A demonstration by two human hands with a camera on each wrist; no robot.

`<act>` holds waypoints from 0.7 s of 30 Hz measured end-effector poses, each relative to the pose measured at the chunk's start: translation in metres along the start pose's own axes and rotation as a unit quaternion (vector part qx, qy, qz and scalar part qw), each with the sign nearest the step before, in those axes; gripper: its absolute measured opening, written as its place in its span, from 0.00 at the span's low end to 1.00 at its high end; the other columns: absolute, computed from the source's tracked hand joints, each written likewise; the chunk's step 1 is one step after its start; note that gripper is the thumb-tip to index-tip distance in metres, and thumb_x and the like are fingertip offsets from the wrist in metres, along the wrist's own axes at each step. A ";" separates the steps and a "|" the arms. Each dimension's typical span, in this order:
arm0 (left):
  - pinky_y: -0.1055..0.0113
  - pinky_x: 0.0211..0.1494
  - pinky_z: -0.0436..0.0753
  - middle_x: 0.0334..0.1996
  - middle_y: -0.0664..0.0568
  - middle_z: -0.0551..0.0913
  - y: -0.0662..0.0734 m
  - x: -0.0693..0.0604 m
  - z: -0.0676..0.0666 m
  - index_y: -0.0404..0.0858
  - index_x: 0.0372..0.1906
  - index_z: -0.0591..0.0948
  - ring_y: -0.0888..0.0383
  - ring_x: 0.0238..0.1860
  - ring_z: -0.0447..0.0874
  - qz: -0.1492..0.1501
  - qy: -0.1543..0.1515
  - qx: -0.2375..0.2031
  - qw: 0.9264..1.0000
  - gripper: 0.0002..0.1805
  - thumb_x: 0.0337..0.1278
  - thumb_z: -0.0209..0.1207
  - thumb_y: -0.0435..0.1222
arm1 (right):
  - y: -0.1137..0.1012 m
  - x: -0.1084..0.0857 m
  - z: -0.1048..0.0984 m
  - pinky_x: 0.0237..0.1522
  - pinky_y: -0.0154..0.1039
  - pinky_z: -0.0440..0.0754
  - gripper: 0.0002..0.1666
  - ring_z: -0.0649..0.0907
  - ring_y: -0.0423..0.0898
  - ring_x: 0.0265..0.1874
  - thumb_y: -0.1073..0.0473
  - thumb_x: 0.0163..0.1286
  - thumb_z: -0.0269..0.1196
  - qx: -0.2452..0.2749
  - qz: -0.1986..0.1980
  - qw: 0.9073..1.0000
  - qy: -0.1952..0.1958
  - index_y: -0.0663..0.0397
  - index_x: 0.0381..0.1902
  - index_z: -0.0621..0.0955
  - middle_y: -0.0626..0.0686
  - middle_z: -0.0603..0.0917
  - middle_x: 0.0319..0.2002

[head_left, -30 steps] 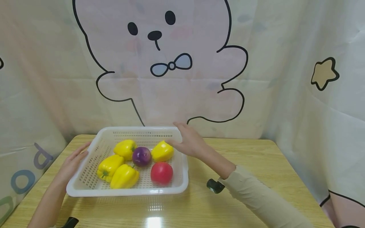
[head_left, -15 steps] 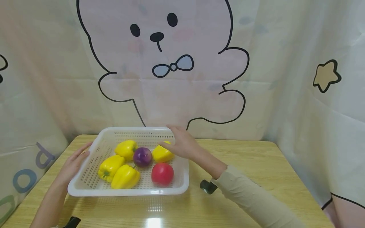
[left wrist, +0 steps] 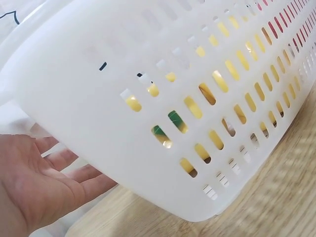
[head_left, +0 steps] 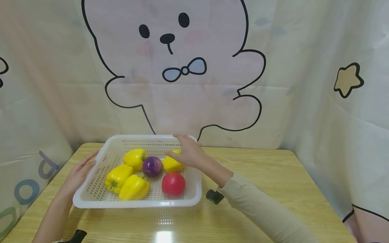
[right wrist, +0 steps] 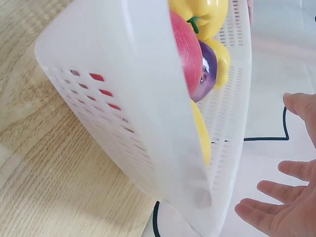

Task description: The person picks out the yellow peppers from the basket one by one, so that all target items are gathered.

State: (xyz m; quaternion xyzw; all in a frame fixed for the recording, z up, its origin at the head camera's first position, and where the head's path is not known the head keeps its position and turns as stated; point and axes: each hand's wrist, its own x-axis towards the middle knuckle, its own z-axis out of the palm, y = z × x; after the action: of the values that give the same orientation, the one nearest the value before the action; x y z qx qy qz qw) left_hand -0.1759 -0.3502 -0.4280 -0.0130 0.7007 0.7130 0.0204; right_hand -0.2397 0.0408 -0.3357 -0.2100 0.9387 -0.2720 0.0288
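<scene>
A white slotted plastic basket [head_left: 136, 204] holds several yellow bell peppers [head_left: 134, 187], a round purple fruit or vegetable [head_left: 152, 166] and a round red apple-like fruit [head_left: 173, 184]. On its left side, my left hand [head_left: 79, 173] rests against the outer wall; the left wrist view has those fingers [left wrist: 86, 174] extended along the wall. My right hand [head_left: 189, 152] is above the basket's right end, partly covering the rightmost pepper [head_left: 172, 164] in the head view. Its fingers [right wrist: 295, 170] are spread and hold nothing, apart from the rim in the right wrist view.
The basket stands on a light wooden table [head_left: 258, 175] near its back edge. Behind and beside the table hang pale printed curtains [head_left: 297, 67]. Black wrist-worn pieces [head_left: 214, 196] show at both forearms.
My right hand has shifted left over the basket's right end, covering more of the rightmost pepper. The left hand stays at the basket's left wall. The basket and its contents look unmoved.
</scene>
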 end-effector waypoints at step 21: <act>0.68 0.38 0.89 0.43 0.69 0.88 0.000 0.000 0.001 0.72 0.68 0.74 0.65 0.39 0.89 -0.003 -0.001 -0.003 1.000 0.20 0.86 0.48 0.43 | -0.002 0.022 0.015 0.55 0.48 0.88 0.43 0.83 0.52 0.52 0.39 0.71 0.70 0.071 0.055 0.996 0.004 0.56 0.74 0.71 0.59 0.83 0.60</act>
State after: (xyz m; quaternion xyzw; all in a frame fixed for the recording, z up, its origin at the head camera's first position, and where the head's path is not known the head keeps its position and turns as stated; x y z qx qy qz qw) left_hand -0.1756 -0.3491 -0.4275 -0.0145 0.6986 0.7150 0.0227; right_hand -0.2560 0.0231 -0.3458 -0.1539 0.9274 -0.3365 0.0544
